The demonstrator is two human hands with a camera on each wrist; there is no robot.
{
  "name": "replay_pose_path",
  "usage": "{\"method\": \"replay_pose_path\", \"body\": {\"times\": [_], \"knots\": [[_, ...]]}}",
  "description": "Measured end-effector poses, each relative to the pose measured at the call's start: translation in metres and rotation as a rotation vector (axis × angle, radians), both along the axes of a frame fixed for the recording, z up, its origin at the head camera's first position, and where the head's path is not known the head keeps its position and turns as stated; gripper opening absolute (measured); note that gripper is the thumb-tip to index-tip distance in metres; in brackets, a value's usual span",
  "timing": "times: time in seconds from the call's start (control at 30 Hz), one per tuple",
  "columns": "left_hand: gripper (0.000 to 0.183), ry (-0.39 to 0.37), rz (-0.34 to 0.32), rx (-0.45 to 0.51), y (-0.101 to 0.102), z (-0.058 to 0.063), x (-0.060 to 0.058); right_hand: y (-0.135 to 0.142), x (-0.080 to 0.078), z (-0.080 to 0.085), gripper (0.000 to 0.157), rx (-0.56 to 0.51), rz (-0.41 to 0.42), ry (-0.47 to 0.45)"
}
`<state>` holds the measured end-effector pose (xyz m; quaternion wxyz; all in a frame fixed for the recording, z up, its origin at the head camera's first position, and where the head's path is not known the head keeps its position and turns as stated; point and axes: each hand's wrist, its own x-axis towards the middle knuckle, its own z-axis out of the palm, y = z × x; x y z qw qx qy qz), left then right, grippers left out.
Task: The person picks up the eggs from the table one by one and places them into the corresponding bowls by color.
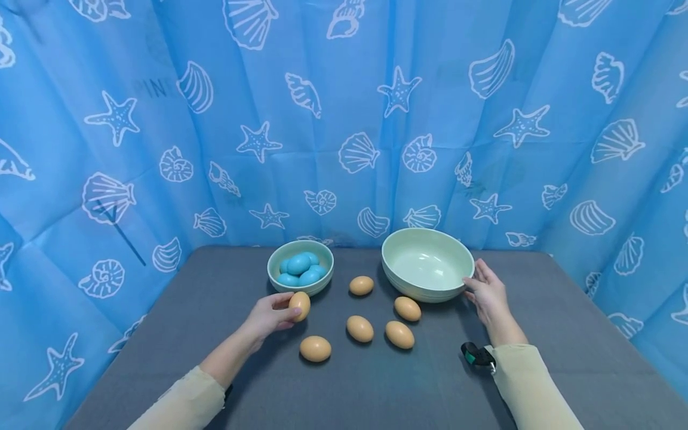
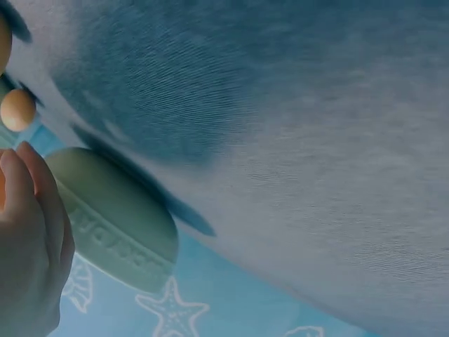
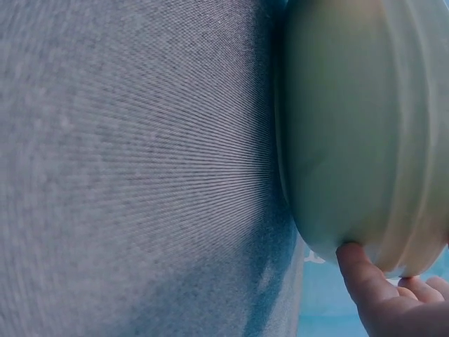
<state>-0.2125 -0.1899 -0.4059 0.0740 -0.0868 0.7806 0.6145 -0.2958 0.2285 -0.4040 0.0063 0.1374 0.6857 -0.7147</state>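
While the left hand (image 1: 271,313) pinches a tan, oval egg (image 1: 300,306) at lower centre-left, mostly cut off in the left wrist view, the right hand (image 1: 490,298) holds a large, round, pale-green bowl (image 1: 421,266) at centre-right, which the right wrist view crops.

The left arm (image 1: 230,357) reaches forward and inward, and the left hand (image 1: 273,313) pinches with its thumb set against its fingers (image 2: 49,189). The right arm (image 1: 507,329) reaches forward, angled inward; the right hand (image 1: 490,298) grips with its thumb (image 3: 363,272) on the near side and its fingers beyond. The hands are well apart.
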Motion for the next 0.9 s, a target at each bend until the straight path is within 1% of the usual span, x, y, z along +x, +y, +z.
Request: {"method": "replay_pose_path", "body": {"times": [0.1, 0.37, 0.53, 0.73, 0.9], "knots": [[0.052, 0.016, -0.018, 0.002, 0.006, 0.002, -0.003, 0.000, 0.000, 0.000, 0.071, 0.001, -0.005, -0.003], [0.048, 0.043, -0.046, 0.026, 0.027, 0.010, -0.015, 0.001, -0.001, -0.001, 0.071, 0.006, -0.012, -0.004], [0.050, 0.043, -0.050, 0.072, 0.042, 0.015, -0.022, 0.001, 0.000, -0.002, 0.070, 0.012, -0.019, 0.003], [0.051, 0.051, -0.061, 0.119, 0.059, 0.018, -0.025, -0.001, 0.002, 0.000, 0.069, 0.019, -0.005, 0.013], [0.054, 0.047, -0.084, 0.133, 0.070, 0.018, -0.026, -0.001, 0.001, 0.000, 0.069, 0.024, -0.024, 0.013]]}}
